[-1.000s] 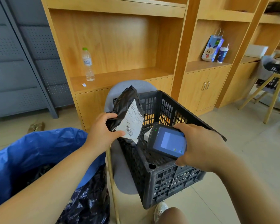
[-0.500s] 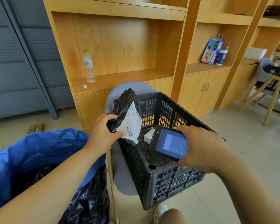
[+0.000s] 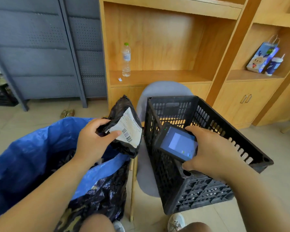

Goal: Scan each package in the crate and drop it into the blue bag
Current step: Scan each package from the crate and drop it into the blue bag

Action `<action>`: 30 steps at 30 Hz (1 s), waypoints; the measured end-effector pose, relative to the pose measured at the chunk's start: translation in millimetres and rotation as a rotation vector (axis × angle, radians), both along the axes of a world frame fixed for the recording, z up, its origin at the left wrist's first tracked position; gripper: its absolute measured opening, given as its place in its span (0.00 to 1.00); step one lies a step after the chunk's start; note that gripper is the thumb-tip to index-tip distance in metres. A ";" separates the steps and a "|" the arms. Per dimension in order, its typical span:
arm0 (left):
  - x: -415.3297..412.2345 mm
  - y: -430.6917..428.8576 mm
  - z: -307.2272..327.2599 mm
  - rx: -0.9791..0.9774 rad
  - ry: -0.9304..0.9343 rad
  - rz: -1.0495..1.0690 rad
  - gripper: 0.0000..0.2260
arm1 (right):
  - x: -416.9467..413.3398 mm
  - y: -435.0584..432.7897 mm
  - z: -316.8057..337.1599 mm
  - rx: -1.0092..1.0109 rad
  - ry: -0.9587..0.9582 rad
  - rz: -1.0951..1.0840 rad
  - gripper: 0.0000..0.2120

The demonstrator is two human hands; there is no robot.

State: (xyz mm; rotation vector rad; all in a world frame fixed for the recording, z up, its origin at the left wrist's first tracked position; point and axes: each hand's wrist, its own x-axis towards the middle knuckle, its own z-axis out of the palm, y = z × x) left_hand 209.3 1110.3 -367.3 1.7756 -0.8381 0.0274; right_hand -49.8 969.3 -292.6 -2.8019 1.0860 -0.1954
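Observation:
My left hand point(image 3: 95, 141) grips a black plastic package point(image 3: 123, 121) with a white barcode label, held over the right edge of the open blue bag point(image 3: 32, 158). My right hand point(image 3: 213, 153) holds a dark handheld scanner point(image 3: 177, 142) with a lit screen, above the near left part of the black slatted crate point(image 3: 208, 186). The scanner's front end points toward the package label. The crate rests on a grey chair point(image 3: 146, 174). Dark packages lie inside the blue bag. What the crate holds is hidden behind the scanner and my hand.
A wooden shelf unit point(image 3: 157, 77) stands behind, with a water bottle point(image 3: 126, 60) on it, and a gift bag point(image 3: 262, 56) and cup on the right shelf. Grey metal cabinets point(image 3: 40, 51) fill the left. Another black crate point(image 3: 0, 96) sits at the far left floor.
The package has moved left, away from the crate and over the blue bag's edge. My view has swung left. The scanner stays over the crate.

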 end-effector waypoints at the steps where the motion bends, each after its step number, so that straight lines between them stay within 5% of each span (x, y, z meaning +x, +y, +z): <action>1: 9.1 9.8 -3.1 0.020 -0.014 0.044 0.14 | 8.7 2.7 -0.8 0.008 -0.003 0.018 0.37; 6: 62.2 40.3 -23.2 0.259 -0.130 0.223 0.18 | 45.1 17.0 -7.0 0.032 0.018 0.086 0.40; 11: 92.4 48.0 -63.5 0.691 0.197 0.053 0.25 | 57.1 24.2 -13.6 0.029 0.064 0.091 0.46; 14: 91.8 47.0 -79.6 0.765 0.234 -0.037 0.24 | 56.2 22.5 -14.6 0.014 0.092 0.063 0.47; 22: 59.3 5.4 -50.5 0.719 0.109 -0.206 0.07 | 29.0 1.6 -10.2 0.039 0.061 -0.051 0.43; 30: -5.9 -77.4 11.2 0.477 -0.026 -0.444 0.05 | -31.7 -43.7 -10.3 -0.013 0.057 -0.226 0.43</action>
